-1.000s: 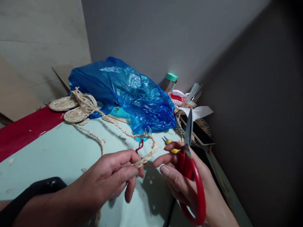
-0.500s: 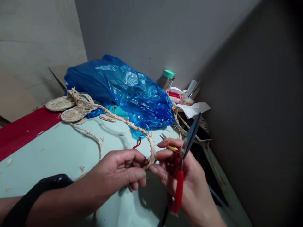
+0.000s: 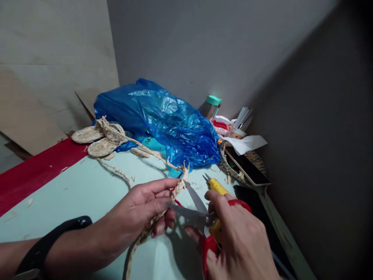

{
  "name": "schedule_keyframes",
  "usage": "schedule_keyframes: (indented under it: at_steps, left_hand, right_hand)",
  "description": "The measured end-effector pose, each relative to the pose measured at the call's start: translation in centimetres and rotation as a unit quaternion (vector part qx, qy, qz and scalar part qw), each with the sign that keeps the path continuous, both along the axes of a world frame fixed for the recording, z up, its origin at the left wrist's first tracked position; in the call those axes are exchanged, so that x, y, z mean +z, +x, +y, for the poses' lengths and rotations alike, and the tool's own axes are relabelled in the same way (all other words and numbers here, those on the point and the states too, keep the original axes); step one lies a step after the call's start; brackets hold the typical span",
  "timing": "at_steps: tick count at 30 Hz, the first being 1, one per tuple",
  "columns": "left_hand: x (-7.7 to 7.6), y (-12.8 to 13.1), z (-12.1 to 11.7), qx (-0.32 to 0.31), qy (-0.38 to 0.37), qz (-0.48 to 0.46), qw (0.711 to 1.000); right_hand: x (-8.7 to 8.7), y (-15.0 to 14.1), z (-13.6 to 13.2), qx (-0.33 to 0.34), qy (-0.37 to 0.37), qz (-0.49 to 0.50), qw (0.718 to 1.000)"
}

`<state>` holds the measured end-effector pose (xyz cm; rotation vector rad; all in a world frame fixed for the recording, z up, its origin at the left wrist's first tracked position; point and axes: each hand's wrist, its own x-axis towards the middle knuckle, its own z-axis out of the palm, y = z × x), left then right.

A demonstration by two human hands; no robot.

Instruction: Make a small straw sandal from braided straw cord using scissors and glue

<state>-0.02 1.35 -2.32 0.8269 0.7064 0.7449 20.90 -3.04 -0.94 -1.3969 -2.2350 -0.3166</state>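
Observation:
My left hand (image 3: 145,212) pinches a braided straw cord (image 3: 179,188) between thumb and fingers. The cord's frayed tip sticks up past the fingertips, and the rest runs down under my wrist. My right hand (image 3: 239,233) grips red-handled scissors (image 3: 201,216) with the fingers in the loops. Their blades are spread apart and point at the cord, one on either side near its upper end. Behind my right hand lies a yellow-handled tool (image 3: 217,186) with pointed metal tips, partly covered. A bit of red string shows by the cord.
Coiled straw ovals (image 3: 101,146) with braided cords lie at the left back. Behind them is a crumpled blue plastic bag (image 3: 163,120). A bottle with a green lid (image 3: 213,102), a paper cup (image 3: 237,133) and a phone (image 3: 247,167) stand or lie at the right.
My right hand has let go of the cord and turned the scissors from upright to pointing left, with the blades now opened around the cord. The cord's end now points upward from my left hand.

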Motion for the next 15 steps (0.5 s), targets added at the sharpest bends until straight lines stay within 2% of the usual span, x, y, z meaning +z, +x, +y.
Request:
schedule_keyframes:
  at_steps: [6,15]
  left_hand:
    - [1.7,0.0,-0.3,-0.063,-0.022,-0.066,0.996]
    - [1.4,-0.1,-1.1,-0.104,-0.02,-0.048,0.993]
  right_hand:
    - [-0.1,-0.1,0.3,-0.04,0.026,-0.067,0.997]
    - [-0.1,-0.8,0.3,-0.018,0.002,-0.028,0.999]
